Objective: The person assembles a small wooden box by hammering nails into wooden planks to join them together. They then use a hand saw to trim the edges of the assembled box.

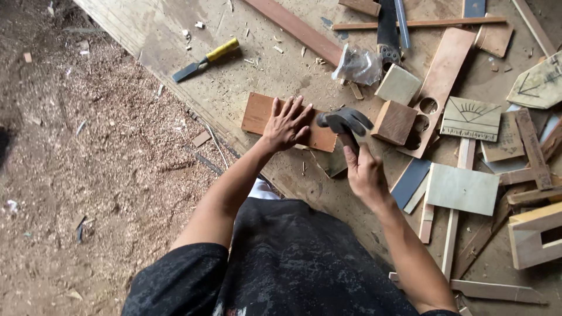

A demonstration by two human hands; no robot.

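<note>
My left hand (286,124) lies flat with spread fingers on a reddish-brown wooden board (255,113) that rests on the workbench. My right hand (363,172) grips the handle of a hammer, whose dark metal head (345,120) sits just past the board's right end. A small wooden block (394,122) stands right of the hammer head.
A yellow-handled chisel (205,60) lies at the bench's upper left. A crumpled clear plastic bag (357,64), a long red batten (295,29), a board with round holes (436,88), carved panels (470,119) and several offcuts crowd the right side. Sawdust covers the ground (88,175) at left.
</note>
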